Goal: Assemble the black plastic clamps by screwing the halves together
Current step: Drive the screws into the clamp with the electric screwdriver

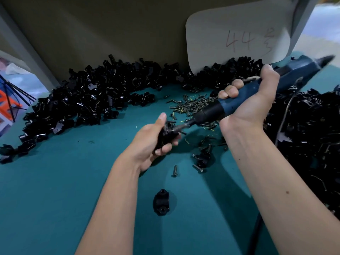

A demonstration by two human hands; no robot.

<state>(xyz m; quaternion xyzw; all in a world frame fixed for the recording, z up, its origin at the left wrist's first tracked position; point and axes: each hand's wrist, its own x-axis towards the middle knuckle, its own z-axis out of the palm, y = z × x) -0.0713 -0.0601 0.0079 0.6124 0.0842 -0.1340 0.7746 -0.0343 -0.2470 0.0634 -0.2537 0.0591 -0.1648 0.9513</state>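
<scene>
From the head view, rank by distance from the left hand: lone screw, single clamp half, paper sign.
From the left hand:
1. Lone screw, just below and right of it.
2. Single clamp half, nearer the camera.
3. Paper sign, on the back wall, upper right.

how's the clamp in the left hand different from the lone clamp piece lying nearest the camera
The held clamp is lifted off the table, gripped by the left hand; the lone clamp piece lies loose on the green table. The held clamp has the electric screwdriver bit at it, worked by the right hand; the lone piece is untouched, its two holes open. Both are black plastic.
</scene>
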